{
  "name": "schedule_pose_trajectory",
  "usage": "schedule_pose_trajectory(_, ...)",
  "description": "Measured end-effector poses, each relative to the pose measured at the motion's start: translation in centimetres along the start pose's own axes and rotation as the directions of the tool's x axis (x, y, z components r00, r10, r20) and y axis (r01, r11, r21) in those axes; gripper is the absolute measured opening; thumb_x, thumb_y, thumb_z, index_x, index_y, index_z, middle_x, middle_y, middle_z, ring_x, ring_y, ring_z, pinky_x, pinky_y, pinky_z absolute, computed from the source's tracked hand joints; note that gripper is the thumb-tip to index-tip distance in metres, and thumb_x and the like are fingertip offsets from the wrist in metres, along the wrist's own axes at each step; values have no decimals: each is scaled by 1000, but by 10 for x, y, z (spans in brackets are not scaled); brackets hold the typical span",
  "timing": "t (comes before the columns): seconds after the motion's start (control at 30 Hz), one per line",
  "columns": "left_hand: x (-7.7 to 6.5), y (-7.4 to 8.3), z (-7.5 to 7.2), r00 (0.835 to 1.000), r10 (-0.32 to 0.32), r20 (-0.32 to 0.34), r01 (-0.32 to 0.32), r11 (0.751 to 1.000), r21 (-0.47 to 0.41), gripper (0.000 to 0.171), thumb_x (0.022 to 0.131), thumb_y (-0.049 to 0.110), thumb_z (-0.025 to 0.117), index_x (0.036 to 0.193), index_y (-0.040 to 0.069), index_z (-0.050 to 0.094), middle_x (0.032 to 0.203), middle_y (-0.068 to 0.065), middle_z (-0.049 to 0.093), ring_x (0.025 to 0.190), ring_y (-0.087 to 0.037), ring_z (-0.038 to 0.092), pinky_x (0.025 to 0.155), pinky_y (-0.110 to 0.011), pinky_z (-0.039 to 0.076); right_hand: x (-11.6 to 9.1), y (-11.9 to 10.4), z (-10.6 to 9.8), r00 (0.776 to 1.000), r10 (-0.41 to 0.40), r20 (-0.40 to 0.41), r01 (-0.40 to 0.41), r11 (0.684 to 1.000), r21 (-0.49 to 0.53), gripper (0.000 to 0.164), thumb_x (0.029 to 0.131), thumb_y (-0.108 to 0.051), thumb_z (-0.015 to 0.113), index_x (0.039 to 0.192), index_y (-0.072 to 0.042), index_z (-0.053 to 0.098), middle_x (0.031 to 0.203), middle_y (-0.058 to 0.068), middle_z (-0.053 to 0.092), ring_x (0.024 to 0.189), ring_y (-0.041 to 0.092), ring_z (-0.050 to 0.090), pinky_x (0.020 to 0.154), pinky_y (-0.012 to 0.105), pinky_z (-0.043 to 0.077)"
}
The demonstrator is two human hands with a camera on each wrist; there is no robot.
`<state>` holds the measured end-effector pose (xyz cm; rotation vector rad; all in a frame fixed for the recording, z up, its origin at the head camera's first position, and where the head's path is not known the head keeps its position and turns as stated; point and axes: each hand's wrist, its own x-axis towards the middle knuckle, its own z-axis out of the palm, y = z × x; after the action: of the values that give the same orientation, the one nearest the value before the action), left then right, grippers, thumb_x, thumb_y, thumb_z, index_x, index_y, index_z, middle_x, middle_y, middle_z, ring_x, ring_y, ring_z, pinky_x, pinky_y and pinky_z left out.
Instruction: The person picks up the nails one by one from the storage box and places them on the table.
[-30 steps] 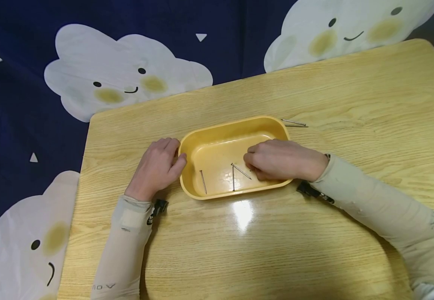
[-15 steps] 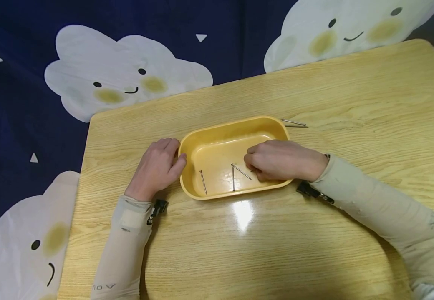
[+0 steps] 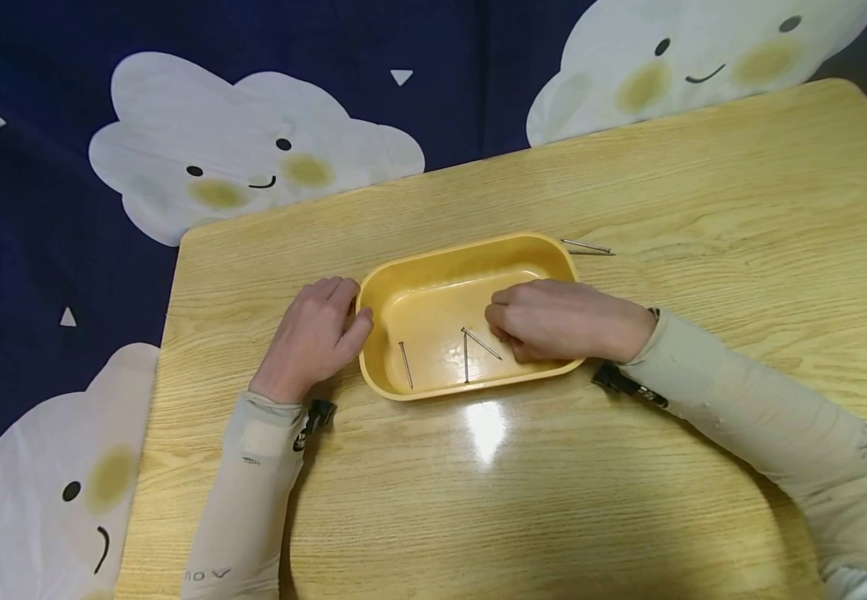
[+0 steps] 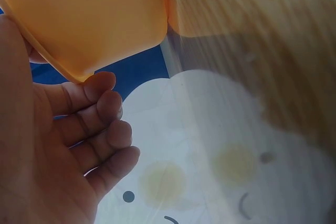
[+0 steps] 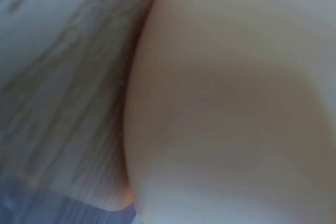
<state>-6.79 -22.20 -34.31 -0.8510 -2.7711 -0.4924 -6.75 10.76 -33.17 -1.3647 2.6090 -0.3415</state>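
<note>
A yellow plastic tray [image 3: 433, 304] sits on the table, its wall [image 4: 105, 14] large in the left wrist view. My left hand [image 3: 315, 337] grips its left end, thumb over the rim and fingers outside; the other fingers [image 4: 119, 132] are loosely bent below the rim. Inside lie a nail [image 3: 406, 365] at the left and two nails [image 3: 467, 358] whose upper ends meet near the middle. My right hand [image 3: 553, 317] reaches over the right end, fingers bent down close to the tray floor. Its fingertips are hidden, and I cannot tell whether they hold a nail.
Two more nails [image 3: 588, 247] lie on the wooden table [image 3: 418, 500] just beyond the tray's back right corner. A dark blue cloth with white clouds [image 3: 253, 150] hangs along the back and left edges. Smooth, pale tray wall [image 5: 226, 103] fills most of the right wrist view.
</note>
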Motion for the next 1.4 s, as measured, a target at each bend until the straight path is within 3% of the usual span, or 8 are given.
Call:
schedule_pose_trajectory(0.37, 0, -1, 0, 1000, 1, 3, -1, 1000, -3, 24, 94, 27, 49, 79, 9, 52, 68, -2, 44, 64, -21, 43, 67, -36, 40, 0, 0, -3, 1000, -1, -1, 1, 999, 37, 16, 82, 0, 65, 87, -14, 60, 81, -4, 55, 70, 10, 52, 64, 25, 47)
schedule_pose_trajectory(0.6, 0, -1, 1, 1000, 5, -3, -5, 1000, 0, 24, 94, 27, 49, 79, 9, 51, 68, -2, 43, 64, -21, 43, 66, -36, 39, 0, 1, -2, 999, -43, -20, 43, 999, -1, 13, 85, -3, 67, 89, -15, 63, 83, -4, 55, 72, 11, 53, 66, 26, 48)
schedule_pose_trajectory(1.4, 0, -1, 1, 1000, -7, 15, 7, 1000, -9, 23, 94, 27, 49, 81, 9, 53, 70, -2, 45, 66, -21, 44, 68, -36, 40, 0, 1, 1, 984, -99, -149, 96, 995, -32, 7, 91, -7, 68, 91, -13, 65, 82, -3, 59, 74, 12, 55, 68, 28, 51)
